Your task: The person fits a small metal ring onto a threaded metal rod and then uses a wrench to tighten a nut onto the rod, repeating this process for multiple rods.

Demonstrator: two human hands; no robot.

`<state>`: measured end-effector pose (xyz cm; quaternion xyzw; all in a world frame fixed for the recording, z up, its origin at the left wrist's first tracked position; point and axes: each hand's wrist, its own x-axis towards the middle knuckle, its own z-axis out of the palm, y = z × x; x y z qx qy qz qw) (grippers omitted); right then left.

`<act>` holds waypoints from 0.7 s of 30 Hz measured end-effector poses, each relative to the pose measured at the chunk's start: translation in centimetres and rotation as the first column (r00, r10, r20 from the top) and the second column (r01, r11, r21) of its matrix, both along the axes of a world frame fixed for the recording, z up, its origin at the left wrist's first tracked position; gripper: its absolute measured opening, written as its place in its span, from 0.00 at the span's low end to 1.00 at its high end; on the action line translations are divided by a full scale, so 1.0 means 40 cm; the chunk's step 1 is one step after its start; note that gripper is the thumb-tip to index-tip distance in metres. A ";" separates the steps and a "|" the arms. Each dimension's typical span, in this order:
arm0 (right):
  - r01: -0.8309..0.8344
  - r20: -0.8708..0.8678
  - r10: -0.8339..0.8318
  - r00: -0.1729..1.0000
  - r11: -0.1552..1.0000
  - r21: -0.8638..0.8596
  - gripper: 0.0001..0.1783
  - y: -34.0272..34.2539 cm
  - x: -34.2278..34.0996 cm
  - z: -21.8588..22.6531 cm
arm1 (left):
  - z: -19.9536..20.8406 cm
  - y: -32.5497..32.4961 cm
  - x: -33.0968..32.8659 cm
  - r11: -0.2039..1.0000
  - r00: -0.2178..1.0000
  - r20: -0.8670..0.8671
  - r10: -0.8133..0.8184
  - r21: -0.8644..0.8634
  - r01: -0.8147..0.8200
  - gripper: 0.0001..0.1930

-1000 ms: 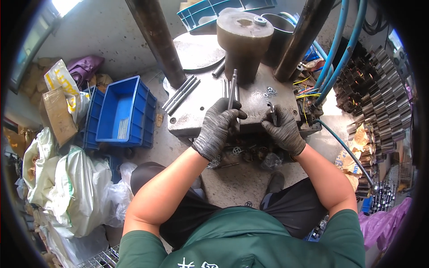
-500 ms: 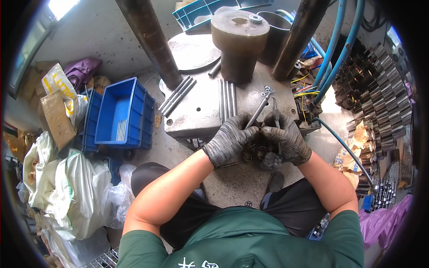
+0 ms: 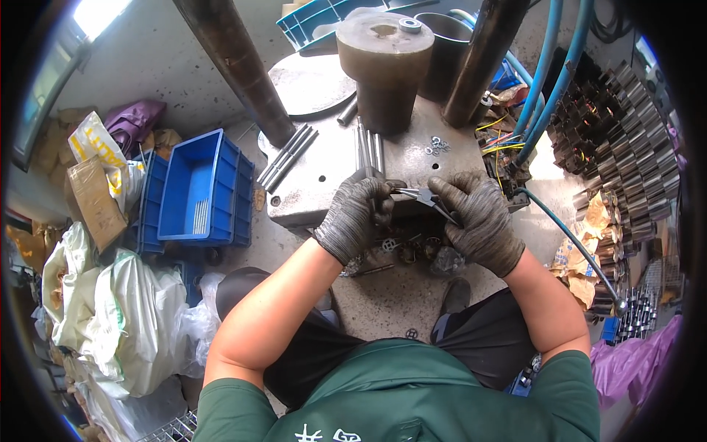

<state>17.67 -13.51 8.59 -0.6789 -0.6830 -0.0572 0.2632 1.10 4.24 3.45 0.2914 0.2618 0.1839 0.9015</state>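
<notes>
Crate of open-topped blue plastic (image 3: 236, 188) stands left of centre in the frame, nested against another, with a small row of slim silvery rods (image 3: 200, 217) inside, against its lower part. At the upper edge, a teal-blue lattice plastic crate (image 3: 294, 32) sits tilted; I cannot tell its pale contents. At the lower right, a small blue plastic box (image 3: 610, 329) stands beside shiny metal parts (image 3: 636, 328).

In the centre, the left hand (image 3: 349, 219), in a grey-black knit glove, has its grip closed around a slim grey metal rod (image 3: 366, 156), which rises above the glove in front of other rods on the pale metal table (image 3: 309, 195). The right hand (image 3: 486, 225), gloved alike, pinches silvery metal pliers (image 3: 426, 197) between thumb and fingers, their narrow tips pointing left, right at the left fingertips; whether they touch is unclear. Small shiny metal rings (image 3: 437, 145) lie loose on the table, above the right hand in the frame.
</notes>
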 end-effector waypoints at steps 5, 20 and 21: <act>0.020 -0.011 -0.020 1.000 1.000 -0.004 0.36 -0.001 -0.001 -0.003 | 0.014 -0.010 -0.004 0.996 0.999 0.016 -0.049 0.071 0.048 0.07; 0.033 0.028 -0.033 0.999 0.999 -0.014 0.35 0.005 -0.005 -0.012 | 0.007 -0.012 -0.008 1.000 1.000 0.004 -0.011 0.011 0.011 0.08; 0.026 0.037 -0.026 0.999 1.000 -0.003 0.34 0.005 -0.003 -0.014 | 0.010 -0.014 -0.011 0.996 0.999 -0.026 -0.031 0.079 0.032 0.08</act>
